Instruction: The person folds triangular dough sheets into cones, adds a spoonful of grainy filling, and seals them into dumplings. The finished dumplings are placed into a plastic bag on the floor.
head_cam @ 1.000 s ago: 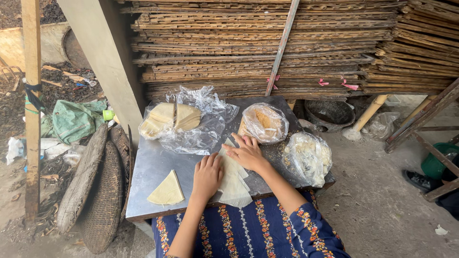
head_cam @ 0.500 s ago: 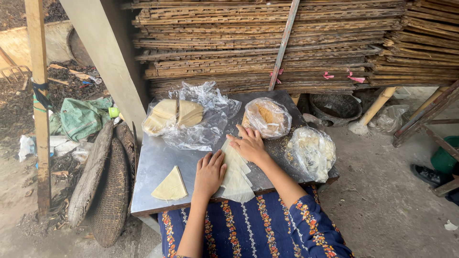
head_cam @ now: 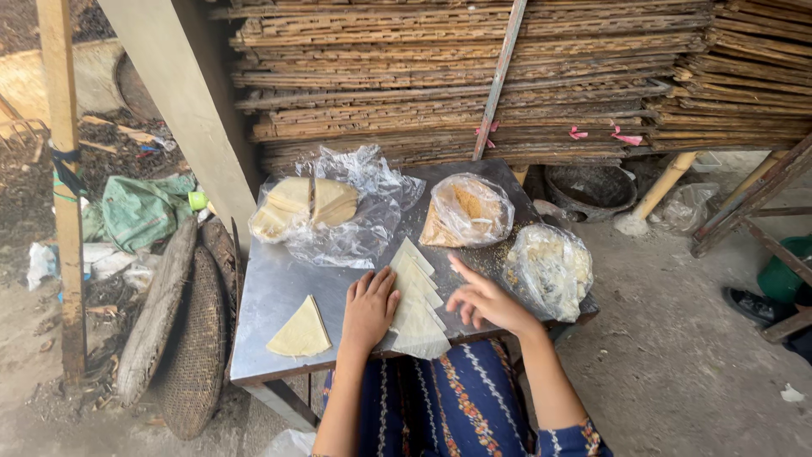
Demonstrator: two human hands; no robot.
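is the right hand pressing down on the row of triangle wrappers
No, the right hand is lifted beside the row of triangle wrappers; only the left hand lies flat on it.

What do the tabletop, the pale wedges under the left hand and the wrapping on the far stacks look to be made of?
Tabletop: looks like sheet metal, dull grey with a soft sheen.
Pale wedges: thin, flat, matte cream sheets, probably a dough or rice wrapper; the left hand rests at their edge.
Wrapping: clear thin plastic film, crinkled and glossy, around the cream stacks.

Left hand (head_cam: 369, 306) presses overlapping pale triangular sheets (head_cam: 416, 303) on the metal table (head_cam: 271, 292); right hand (head_cam: 484, 300) hovers beside.
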